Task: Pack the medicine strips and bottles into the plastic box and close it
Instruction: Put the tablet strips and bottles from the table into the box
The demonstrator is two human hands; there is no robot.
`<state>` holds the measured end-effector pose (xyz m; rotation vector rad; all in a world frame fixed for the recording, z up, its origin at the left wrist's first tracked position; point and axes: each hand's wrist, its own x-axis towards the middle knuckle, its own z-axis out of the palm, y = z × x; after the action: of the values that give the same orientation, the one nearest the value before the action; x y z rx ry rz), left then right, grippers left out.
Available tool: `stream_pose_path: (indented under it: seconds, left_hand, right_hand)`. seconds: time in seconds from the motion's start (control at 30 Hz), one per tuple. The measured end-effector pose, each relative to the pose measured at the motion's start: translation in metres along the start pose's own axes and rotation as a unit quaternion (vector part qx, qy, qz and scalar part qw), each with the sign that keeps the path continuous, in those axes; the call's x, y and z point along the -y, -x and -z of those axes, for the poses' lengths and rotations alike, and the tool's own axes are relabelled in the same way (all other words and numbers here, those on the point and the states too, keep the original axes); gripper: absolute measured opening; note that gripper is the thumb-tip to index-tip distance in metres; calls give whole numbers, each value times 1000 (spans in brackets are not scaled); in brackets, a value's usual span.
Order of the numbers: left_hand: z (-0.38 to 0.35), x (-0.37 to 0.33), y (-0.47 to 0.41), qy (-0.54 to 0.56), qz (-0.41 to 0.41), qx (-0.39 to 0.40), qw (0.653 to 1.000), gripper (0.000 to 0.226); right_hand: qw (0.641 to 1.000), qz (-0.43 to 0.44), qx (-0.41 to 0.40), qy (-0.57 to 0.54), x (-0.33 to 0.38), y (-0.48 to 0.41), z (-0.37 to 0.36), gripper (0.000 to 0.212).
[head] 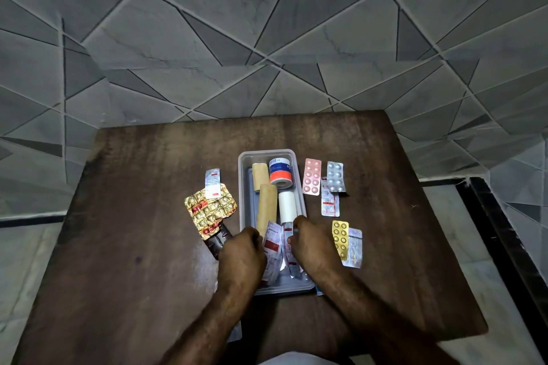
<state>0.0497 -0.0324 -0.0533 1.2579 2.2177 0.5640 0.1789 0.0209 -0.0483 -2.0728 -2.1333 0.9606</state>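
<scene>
The dark wooden table [133, 216] carries my clear plastic box [243, 187] at its centre, open, with bandage rolls [267, 210] and a tape roll [280, 172] in its far half. Both my hands work over its near end: left hand [241, 252] and right hand [311, 246] are pinching white-and-red medicine strips [274, 246] between them. Gold strips [210, 210] lie left; a pink strip [312, 176] and a yellow strip [340, 238] right.

Plastic box [243, 187] lower centre of frame, on table [133, 216]. Rolls [267, 204] and tape [280, 172] inside, upper end. Strips [211, 209] left of box; more strips [335, 176] right. Both hands over box's lower end.
</scene>
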Motion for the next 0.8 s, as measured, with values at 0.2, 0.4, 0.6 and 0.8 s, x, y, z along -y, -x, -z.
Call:
stream_pose_path:
  seconds: [0.2, 0.4, 0.6, 0.8]
  left_hand:
    - [15, 14, -5, 90, 31, -37, 995, 12]
    - [29, 78, -36, 140, 189, -63, 970, 18]
    - [19, 96, -42, 73, 233, -7, 970, 53]
    - [4, 87, -49, 52, 251, 4, 967, 70]
  right_hand:
    - [997, 14, -33, -69, -9, -3, 19, 19]
    - [970, -107, -78, -206, -69, -25, 34, 10]
    - [978, -172, -83, -83, -105, -21, 28, 27]
    - [981, -173, -77, -32, -117, -19, -1, 65]
